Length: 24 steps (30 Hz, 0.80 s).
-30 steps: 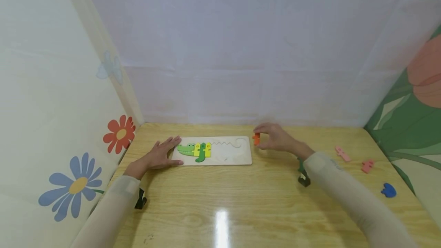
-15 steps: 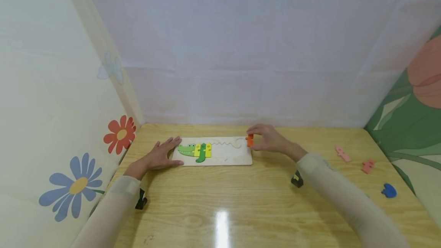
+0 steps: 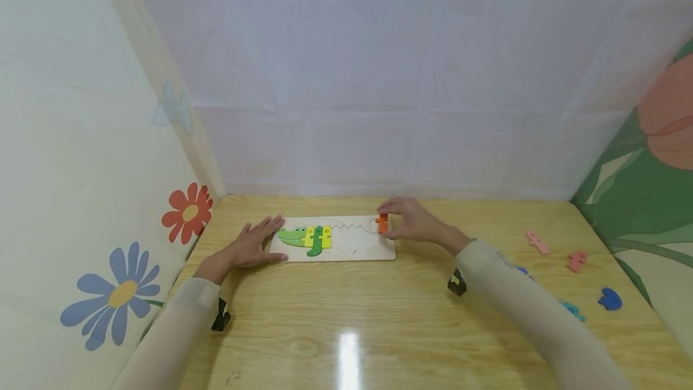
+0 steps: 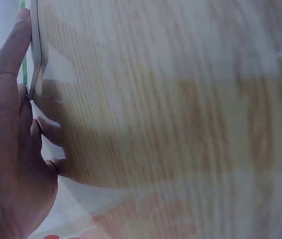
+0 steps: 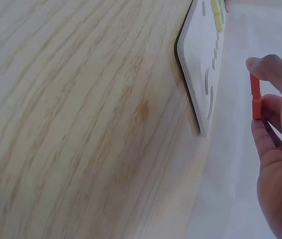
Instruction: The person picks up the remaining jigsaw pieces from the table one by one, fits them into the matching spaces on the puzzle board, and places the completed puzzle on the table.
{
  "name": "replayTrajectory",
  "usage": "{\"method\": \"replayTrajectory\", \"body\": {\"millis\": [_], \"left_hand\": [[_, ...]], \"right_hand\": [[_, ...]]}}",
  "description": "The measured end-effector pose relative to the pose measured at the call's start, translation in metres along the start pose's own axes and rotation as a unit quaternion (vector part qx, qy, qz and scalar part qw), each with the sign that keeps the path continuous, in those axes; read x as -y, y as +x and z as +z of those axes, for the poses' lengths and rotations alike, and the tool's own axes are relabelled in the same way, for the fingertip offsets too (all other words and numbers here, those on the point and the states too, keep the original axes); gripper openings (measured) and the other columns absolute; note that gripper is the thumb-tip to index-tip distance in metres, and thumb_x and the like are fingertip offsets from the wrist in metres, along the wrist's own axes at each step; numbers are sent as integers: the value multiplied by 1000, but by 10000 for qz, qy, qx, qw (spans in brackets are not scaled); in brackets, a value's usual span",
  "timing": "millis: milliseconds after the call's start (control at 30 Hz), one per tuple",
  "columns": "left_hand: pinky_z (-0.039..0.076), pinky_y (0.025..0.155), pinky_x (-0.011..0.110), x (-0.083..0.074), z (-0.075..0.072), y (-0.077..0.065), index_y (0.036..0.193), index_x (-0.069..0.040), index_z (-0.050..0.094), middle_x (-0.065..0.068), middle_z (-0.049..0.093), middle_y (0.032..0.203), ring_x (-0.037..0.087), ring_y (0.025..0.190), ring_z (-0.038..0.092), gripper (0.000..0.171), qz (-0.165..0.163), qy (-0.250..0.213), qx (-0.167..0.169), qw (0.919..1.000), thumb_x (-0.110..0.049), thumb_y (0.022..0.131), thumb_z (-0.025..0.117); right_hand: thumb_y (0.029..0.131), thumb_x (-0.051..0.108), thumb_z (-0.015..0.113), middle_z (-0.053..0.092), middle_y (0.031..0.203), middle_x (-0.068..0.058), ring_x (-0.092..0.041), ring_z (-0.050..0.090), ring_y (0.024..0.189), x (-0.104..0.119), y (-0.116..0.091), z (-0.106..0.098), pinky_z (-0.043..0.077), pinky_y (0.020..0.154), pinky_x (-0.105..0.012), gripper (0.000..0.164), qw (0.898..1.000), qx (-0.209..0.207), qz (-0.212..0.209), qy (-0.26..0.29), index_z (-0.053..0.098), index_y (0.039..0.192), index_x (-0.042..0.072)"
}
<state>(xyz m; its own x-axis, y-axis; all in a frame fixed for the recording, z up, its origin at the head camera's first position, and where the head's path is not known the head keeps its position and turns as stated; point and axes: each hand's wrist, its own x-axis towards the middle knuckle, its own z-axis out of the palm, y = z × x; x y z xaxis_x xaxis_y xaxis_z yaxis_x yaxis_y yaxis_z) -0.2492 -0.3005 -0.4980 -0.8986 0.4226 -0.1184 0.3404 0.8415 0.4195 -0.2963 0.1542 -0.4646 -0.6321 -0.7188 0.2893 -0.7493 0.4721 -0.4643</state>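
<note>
A pale wooden puzzle board [image 3: 357, 248] lies near the back of the table, with a crocodile outline on it. Its left part carries a green crocodile head piece [image 3: 293, 236] and yellow and green body pieces [image 3: 317, 239]. My left hand [image 3: 253, 244] rests on the board's left end, thumb and fingers spread. In the left wrist view the thumb [image 4: 15, 42] lies along the board's edge. My right hand [image 3: 414, 221] pinches an orange puzzle piece [image 5: 256, 97] between thumb and fingers. The right wrist view shows this piece raised above the board [image 5: 198, 64].
To the right lie a light pink piece [image 3: 538, 242], a coral piece [image 3: 577, 260], a dark blue piece [image 3: 610, 299] and a teal piece [image 3: 574, 310]. Another blue piece [image 3: 524, 272] is partly hidden by the right sleeve. A white sheet [image 3: 335, 107] hangs behind the table.
My right hand has carried the orange piece leftward, from beside the board to over its right end. Blue and teal pieces have come into sight by the right sleeve. The left hand stays put.
</note>
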Motion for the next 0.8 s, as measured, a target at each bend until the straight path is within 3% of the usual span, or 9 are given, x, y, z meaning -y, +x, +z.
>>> {"method": "replayTrajectory", "body": {"millis": [200,800], "left_hand": [[1,121,77,0,0,-1,166,-2,28,21,22,174,49,160,14,104,12,-11,-42,10000,-56,92,76],[1,121,77,3,2,1,167,-3,28,21,22,174,48,160,14,104,34,-13,-41,10000,-56,92,77]], "right_hand": [[84,19,89,72,132,-17,-36,66,124,4,6,7,52,108,-55,52,9999,-17,-125,4,73,127,-5],[85,21,90,70,135,-16,-34,64,125,15,18,25,51,108,-53,54,9996,158,149,168,72,130,-4]]}}
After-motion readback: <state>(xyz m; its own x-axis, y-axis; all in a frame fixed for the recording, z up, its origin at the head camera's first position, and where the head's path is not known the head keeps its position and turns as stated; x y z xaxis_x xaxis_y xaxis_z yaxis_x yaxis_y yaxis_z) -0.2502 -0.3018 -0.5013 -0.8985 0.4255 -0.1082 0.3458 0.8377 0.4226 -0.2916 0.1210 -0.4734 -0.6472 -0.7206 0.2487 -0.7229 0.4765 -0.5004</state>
